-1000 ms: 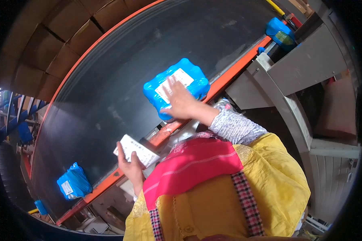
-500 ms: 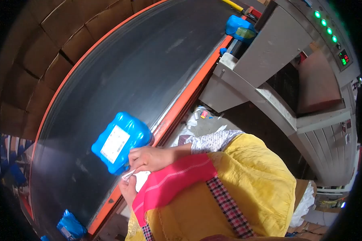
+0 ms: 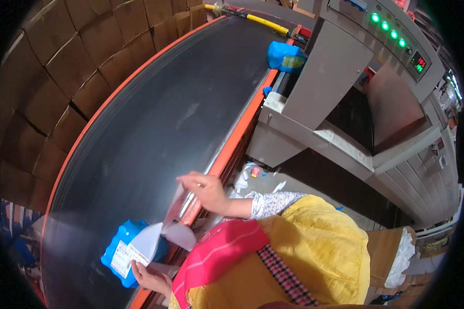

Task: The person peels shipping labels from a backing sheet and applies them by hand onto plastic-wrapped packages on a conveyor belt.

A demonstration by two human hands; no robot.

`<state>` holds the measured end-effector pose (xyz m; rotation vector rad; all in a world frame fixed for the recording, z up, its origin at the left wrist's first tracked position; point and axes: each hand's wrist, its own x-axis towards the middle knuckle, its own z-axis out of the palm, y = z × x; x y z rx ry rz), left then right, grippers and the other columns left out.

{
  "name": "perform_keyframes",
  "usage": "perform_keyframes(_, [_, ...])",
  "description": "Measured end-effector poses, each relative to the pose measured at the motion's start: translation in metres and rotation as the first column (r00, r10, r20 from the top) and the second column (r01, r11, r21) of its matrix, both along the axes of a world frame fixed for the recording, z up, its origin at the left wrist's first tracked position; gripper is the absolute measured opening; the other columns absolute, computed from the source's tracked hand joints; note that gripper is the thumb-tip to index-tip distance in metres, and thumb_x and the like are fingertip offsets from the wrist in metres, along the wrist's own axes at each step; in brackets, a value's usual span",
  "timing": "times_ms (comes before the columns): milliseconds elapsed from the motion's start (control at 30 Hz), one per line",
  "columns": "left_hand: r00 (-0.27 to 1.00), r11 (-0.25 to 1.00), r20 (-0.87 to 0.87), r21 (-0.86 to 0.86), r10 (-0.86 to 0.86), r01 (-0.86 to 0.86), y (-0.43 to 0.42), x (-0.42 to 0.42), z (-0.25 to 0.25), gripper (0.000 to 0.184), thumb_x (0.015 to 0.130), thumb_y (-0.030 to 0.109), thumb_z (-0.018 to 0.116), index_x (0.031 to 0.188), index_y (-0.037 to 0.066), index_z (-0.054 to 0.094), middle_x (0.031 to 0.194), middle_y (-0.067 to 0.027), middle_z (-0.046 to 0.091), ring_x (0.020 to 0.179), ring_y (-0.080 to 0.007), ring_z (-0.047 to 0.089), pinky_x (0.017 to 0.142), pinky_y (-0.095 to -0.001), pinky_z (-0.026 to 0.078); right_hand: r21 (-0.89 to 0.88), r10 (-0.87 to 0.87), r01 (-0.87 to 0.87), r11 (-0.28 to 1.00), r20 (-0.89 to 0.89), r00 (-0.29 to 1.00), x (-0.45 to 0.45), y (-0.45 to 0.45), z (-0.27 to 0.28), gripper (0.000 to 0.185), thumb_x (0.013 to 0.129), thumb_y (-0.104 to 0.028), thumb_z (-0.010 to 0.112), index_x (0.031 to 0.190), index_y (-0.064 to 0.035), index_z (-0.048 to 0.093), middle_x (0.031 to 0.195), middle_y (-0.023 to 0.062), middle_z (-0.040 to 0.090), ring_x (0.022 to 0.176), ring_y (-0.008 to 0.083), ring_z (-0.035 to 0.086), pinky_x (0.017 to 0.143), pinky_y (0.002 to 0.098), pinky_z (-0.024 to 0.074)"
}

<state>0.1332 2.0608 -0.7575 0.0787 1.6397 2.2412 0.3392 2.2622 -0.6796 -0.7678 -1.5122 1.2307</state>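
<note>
My left hand [image 3: 152,279] is closed at the lower left, with thumb and fingers on the edge of a white printed label [image 3: 142,248]. That label hangs over a blue plastic-wrapped pack [image 3: 122,235], which bears another white barcode label on its top. Whether the held label touches the pack I cannot tell. A white strip [image 3: 179,236] curls from the label toward me. Above the conveyor's orange rail is my right hand [image 3: 209,194], its fingers pointing left, pinched at the upper end of a pale, smeared strip of label paper [image 3: 175,206].
The dark conveyor belt [image 3: 154,139] runs away from me, with stacked cardboard boxes [image 3: 69,77] along its left. At the far right rail is another blue-wrapped pack [image 3: 285,56]. A grey machine [image 3: 319,77] with green lights stands right. Paper scraps [image 3: 241,180] lie on the floor.
My hands were together over folded white paper; the right has moved up and away, the left lower. The white paper is now spread out. The blue pack appears lower in view, partly because the view shifted.
</note>
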Motion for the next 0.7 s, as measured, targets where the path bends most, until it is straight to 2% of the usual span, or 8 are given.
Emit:
perform_keyframes(167, [0.98,0.993,-0.2,-0.122,-0.022,-0.002,-0.003,0.003,0.011,0.059,0.083,-0.005,0.054,0.138,0.007,0.036,0.131,-0.0181,0.041,0.111,-0.0248,0.047,0.092,-0.0379,0.04,-0.142,-0.161,0.16,0.977,0.007,0.987,0.028,0.027,-0.023,0.024,0.091,-0.008,0.052,0.11,0.0057,0.056,0.096,0.005,0.063,0.086,0.0086,0.058,0.076,0.0224,0.047])
perform_keyframes(200, [0.936,0.95,-0.344,-0.309,-0.078,-0.035,-0.007,-0.004,0.001,0.066,0.079,-0.008,0.053,0.14,0.008,0.033,0.134,-0.017,0.038,0.115,-0.0276,0.044,0.096,-0.0403,0.037,-0.159,-0.18,0.187,0.969,0.058,0.982,0.033,0.025,-0.024,0.024,0.091,-0.008,0.053,0.11,0.0053,0.056,0.096,0.0052,0.063,0.086,0.0088,0.058,0.075,0.0228,0.0476])
perform_keyframes(267, [0.87,0.955,-0.483,-0.292,-0.099,-0.054,-0.006,-0.001,-0.008,0.069,0.077,-0.011,0.051,0.141,0.007,0.031,0.125,-0.0174,0.046,0.106,-0.0259,0.05,0.088,-0.0369,0.043,-0.256,-0.181,0.19,0.948,0.061,0.982,0.035,0.013,-0.02,0.026,0.09,-0.008,0.053,0.113,0.0044,0.055,0.094,0.0064,0.064,0.085,0.0093,0.059,0.074,0.0238,0.0484])
perform_keyframes(367, [0.945,0.946,-0.235,-0.282,-0.227,0.157,0.008,0.007,0.004,0.056,0.084,-0.004,0.049,0.138,0.003,0.035,0.126,-0.0144,0.048,0.109,-0.0207,0.05,0.091,-0.0319,0.041,-0.214,-0.134,0.147,0.966,0.075,0.988,0.038,0.013,-0.034,0.027,0.091,-0.009,0.052,0.114,0.0033,0.054,0.095,0.0066,0.064,0.086,0.0089,0.059,0.075,0.0245,0.0488])
perform_keyframes(433, [0.962,0.977,-0.172,-0.075,-0.21,0.2,0.019,0.013,0.007,0.049,0.088,-0.004,0.046,0.136,-0.001,0.037,0.132,-0.0127,0.046,0.116,-0.021,0.047,0.095,-0.0308,0.037,-0.207,-0.108,0.111,0.972,0.028,0.994,0.038,0.011,-0.033,0.027,0.091,-0.009,0.051,0.115,0.0038,0.054,0.096,0.0056,0.063,0.087,0.0081,0.058,0.077,0.024,0.0483])
perform_keyframes(533, [0.826,0.859,-0.357,-0.437,-0.437,0.265,0.022,0.027,0.042,0.044,0.091,0.012,0.052,0.133,0.003,0.042,0.131,-0.0196,0.046,0.116,-0.0224,0.049,0.095,-0.038,0.043,-0.189,-0.094,0.096,0.977,0.021,0.995,0.043,0.009,-0.034,0.027,0.092,-0.008,0.049,0.115,0.0048,0.053,0.1,0.0063,0.062,0.092,0.0087,0.057,0.083,0.0247,0.0467])
perform_keyframes(567, [0.857,0.925,-0.361,-0.241,-0.368,0.295,0.035,0.023,0.017,0.051,0.087,-0.005,0.045,0.137,0.001,0.036,0.137,-0.0146,0.041,0.121,-0.0222,0.043,0.099,-0.0313,0.033,-0.18,-0.094,0.097,0.979,0.026,0.995,0.049,0.011,-0.035,0.027,0.092,-0.008,0.049,0.116,0.0051,0.053,0.101,0.0065,0.062,0.093,0.0089,0.057,0.084,0.0248,0.0464])
perform_keyframes(700, [0.798,0.887,-0.387,-0.224,-0.462,0.405,0.047,0.034,0.024,0.057,0.084,-0.01,0.043,0.138,0.005,0.036,0.141,-0.0143,0.036,0.119,-0.0213,0.042,0.1,-0.0325,0.032,-0.191,-0.119,0.119,0.974,0.009,0.993,0.057,0.007,-0.035,0.027,0.092,-0.007,0.049,0.115,0.0056,0.053,0.101,0.0069,0.062,0.094,0.0096,0.057,0.084,0.025,0.0466])
